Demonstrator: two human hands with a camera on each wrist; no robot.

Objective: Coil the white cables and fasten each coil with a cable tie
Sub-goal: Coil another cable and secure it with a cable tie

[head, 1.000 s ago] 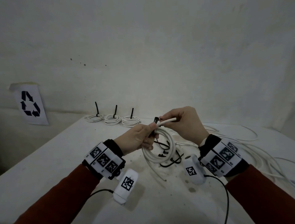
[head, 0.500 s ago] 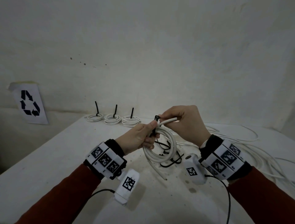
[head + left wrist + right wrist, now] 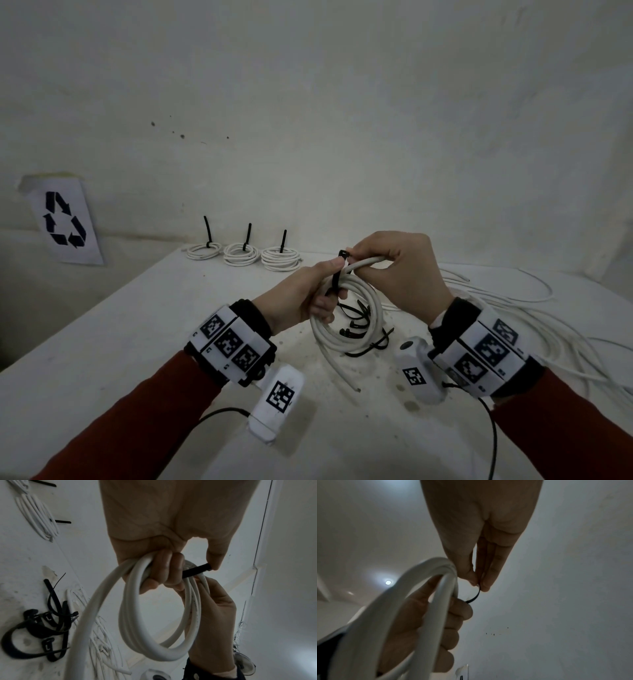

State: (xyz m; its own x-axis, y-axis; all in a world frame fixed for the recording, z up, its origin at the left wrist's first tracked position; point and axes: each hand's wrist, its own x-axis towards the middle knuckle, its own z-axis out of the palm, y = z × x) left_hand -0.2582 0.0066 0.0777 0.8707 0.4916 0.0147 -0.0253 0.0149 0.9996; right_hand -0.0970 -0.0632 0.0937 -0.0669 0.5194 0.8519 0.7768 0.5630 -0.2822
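A coil of white cable hangs above the table, and my left hand grips its top with the fingers curled through the loops. A black cable tie runs across the bundle under my left thumb, its head sticking up. My right hand meets the left at the top of the coil. In the right wrist view its thumb and forefinger pinch the tie strap just beside the coil. One cable end dangles below the coil.
Three tied coils sit in a row at the table's back edge. Several loose black ties lie under the held coil. Loose white cables sprawl at the right. A recycling sign leans at the left wall.
Both hands have stayed almost in place, holding coil and tie. More of the black strap now shows below my left thumb.
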